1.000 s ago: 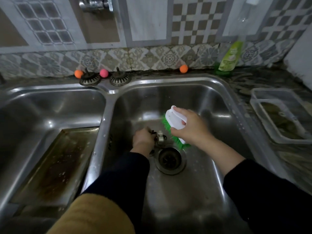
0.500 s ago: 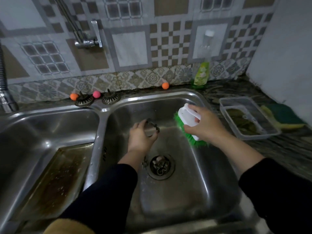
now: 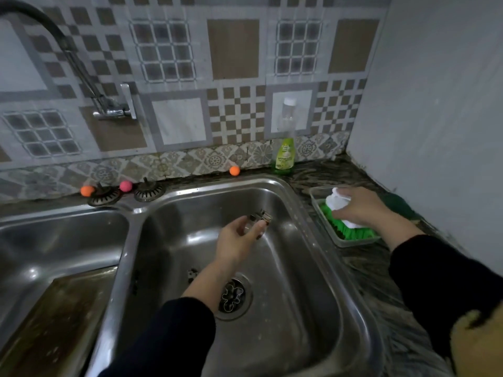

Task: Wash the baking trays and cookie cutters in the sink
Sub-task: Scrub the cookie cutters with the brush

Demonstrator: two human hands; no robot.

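Cutter pinched in left hand, over right basin.
Right hand grips brush in tub; tray in left basin.

Small metal cutter pinched in left hand above right basin of steel double sink, shape too blurred to tell. Second cutter, lobed outline, lies flat on that basin's drain. Tray, flat, brown-stained, leans tilted in left basin, partly cut off by frame edge.
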